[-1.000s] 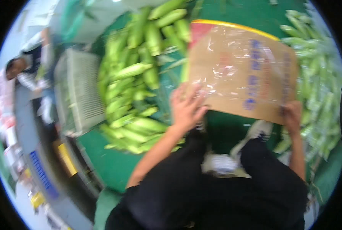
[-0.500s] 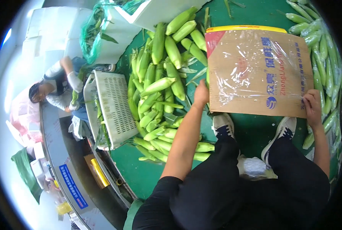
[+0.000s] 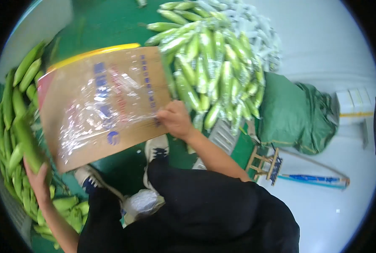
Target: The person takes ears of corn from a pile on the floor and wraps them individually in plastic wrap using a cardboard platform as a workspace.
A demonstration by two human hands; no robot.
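An ear of corn in its green husk (image 3: 28,144) is in my left hand (image 3: 38,182), fingers wrapped round its lower end. It stands tilted over the left edge of a flat cardboard box (image 3: 143,78). Shiny clear plastic film (image 3: 84,126) covers much of the cardboard, and a yellow strip (image 3: 95,52) runs along its far edge. My right hand (image 3: 176,119) is closed at the cardboard's near right corner, pinching the edge of the film. Its fingertips are partly hidden.
Loose husked corn (image 3: 23,84) is heaped on the left. On the right lies a pile of corn in clear plastic (image 3: 209,63), with a green sack (image 3: 293,111) beyond it. A small wooden stool (image 3: 264,164) stands near the white wall. My shoes (image 3: 156,149) are close below the cardboard.
The view has swung to the right, bringing the wrapped corn and green sack into sight. My left hand has taken hold of an ear of corn. My right hand remains at the cardboard's corner.
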